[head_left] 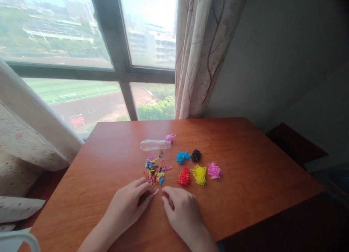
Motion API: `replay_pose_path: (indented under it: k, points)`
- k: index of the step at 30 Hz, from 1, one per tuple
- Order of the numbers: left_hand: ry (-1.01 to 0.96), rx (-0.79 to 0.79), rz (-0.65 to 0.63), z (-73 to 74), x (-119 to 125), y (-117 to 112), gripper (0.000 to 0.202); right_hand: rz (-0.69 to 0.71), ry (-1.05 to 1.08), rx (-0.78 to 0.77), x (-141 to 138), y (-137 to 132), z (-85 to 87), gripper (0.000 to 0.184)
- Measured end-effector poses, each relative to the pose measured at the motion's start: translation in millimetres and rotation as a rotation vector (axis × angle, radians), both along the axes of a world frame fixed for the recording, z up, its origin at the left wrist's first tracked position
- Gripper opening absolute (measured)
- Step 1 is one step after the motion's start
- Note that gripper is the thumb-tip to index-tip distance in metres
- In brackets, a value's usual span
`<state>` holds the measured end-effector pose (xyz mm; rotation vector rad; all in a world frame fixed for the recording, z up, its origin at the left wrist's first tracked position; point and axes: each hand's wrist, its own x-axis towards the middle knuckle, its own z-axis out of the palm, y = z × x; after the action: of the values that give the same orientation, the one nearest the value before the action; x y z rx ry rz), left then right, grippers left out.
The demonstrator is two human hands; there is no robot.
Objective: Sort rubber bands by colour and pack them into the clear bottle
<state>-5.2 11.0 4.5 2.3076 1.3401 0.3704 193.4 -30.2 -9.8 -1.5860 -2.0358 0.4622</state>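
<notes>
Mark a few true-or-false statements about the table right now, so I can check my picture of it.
1. The clear bottle lies on its side. True.
2. The red pile lies farther from the person than the blue pile. False: the red pile is nearer, with the blue pile behind it.
3. Five single-colour piles lie to the right of the mixed pile. True: blue and red, plus the black pile, the yellow pile and the pink pile.
4. Both hands rest on the yellow pile. False: the left hand and the right hand lie at the near edge of the mixed pile, apart from the yellow pile.
</notes>
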Motion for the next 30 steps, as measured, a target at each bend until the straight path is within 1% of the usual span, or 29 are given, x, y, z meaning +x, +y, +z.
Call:
replay_pose_path:
  k: [3, 6, 15, 18, 22, 24, 26, 28, 30]
  points:
    - [-0.041, -0.011, -0.024, 0.6, 4.6, -2.0, 0.02, 0.02, 0.006, 0.009, -0.4, -0.1, -3.2, 0.014]
    - [-0.078, -0.01, -0.05, 1.6, 6.6, -3.0, 0.024, 0.028, 0.006, 0.008, -0.4, -0.5, -5.9, 0.011]
    - [-0.062, 0.02, -0.05, -3.4, 5.1, -2.1, 0.022, 0.039, 0.018, 0.035, 0.7, -1.3, -5.9, 0.012]
    - [-0.094, 0.01, -0.045, -2.2, 5.5, -1.0, 0.023, 0.03, 0.059, 0.039, 0.3, -2.1, -6.9, 0.013]
    - [-0.156, 0.019, 0.022, -1.4, -0.2, 0.9, 0.023, 0.001, 0.188, 0.047, 4.7, -1.5, -3.5, 0.013]
    - [-0.138, 0.043, 0.065, -2.3, -4.3, 1.9, 0.023, -0.033, 0.251, 0.079, 13.7, 0.7, 1.8, 0.014]
    - [-0.094, 0.056, 0.097, -3.2, -7.1, 2.7, 0.021, -0.089, 0.288, 0.12, 29.6, 3.9, 8.3, 0.015]
    - [-0.057, 0.067, 0.117, -3.5, -8.0, 3.2, 0.021, -0.155, 0.281, 0.149, 52.2, 7.2, 13.4, 0.016]
    - [-0.034, 0.077, 0.126, -3.0, -7.4, 3.3, 0.021, -0.251, 0.235, 0.182, 79.1, 9.6, 14.5, 0.017]
